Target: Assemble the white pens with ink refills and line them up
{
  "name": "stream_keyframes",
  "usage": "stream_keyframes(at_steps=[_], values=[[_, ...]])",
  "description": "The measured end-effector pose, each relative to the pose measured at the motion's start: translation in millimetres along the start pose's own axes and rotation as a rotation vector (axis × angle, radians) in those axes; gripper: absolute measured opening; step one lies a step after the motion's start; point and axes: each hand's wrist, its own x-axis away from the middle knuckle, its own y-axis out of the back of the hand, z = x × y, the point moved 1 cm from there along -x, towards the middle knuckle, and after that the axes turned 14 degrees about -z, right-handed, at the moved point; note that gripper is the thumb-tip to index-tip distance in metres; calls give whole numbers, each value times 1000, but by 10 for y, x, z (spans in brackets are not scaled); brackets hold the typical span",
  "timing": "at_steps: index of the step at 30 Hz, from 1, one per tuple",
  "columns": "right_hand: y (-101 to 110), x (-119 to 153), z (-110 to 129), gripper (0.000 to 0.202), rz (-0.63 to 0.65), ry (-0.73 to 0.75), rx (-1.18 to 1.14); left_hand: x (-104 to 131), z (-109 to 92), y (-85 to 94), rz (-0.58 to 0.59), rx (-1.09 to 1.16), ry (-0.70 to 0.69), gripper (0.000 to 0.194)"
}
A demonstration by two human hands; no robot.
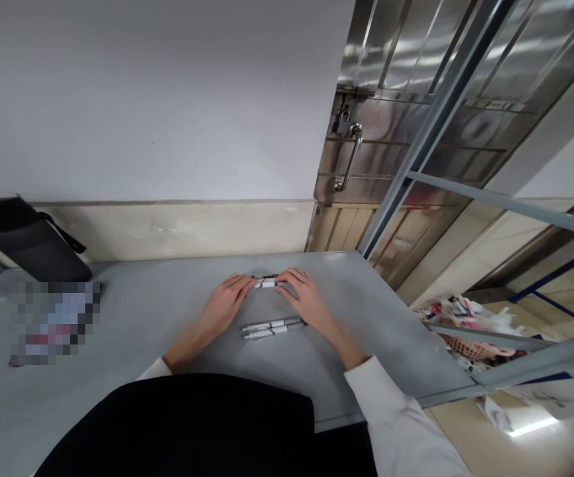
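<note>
My left hand point(225, 303) and my right hand point(309, 301) face each other over the grey table point(168, 311). Between them is a white-bodied pen point(266, 283), its left end at my left fingertips and its right end at my right fingertips. Just behind it lies a second slim pen point(264, 275) with dark parts, partly covered by my fingers. Closer to my body, two more white pens point(273, 327) rest side by side on the tabletop, a little apart from both hands. The fingers of each hand are bent and pressed together.
At the left stand a dark grey case point(33, 242) with a strap and a blurred flat item point(58, 324). A wall point(192, 228) backs the table. To the right are a metal post point(406, 172), a steel door point(376, 152) with a handle, and a pink basket point(470, 346) of clutter.
</note>
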Motion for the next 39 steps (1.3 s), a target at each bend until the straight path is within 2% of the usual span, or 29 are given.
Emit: stream_keyframes(at_steps=[7,10,16,20,22,26,33,39], values=[[11,8,-11,17,-20,-17,16,-1,-25,-1,1,-19,18,34],[6,19,-31,11,-35,-36,-56,0,-14,-9,1,-28,20,35],[-11,33,-44,19,-21,-239,-253,35,5,-19,-3,-17,50,33],[-33,15,-39,15,-96,-259,-341,47,-6,-20,-2,16,86,34],[-44,3,-31,20,-126,-284,-389,42,-18,-14,-1,17,96,35],[-48,-12,-31,24,-90,-417,-469,29,-52,0,17,28,112,35],[-16,-19,-85,16,-192,-392,-494,34,-98,-1,-40,138,267,37],[-50,-22,-68,15,-187,-354,-521,27,-75,-8,-79,218,390,35]])
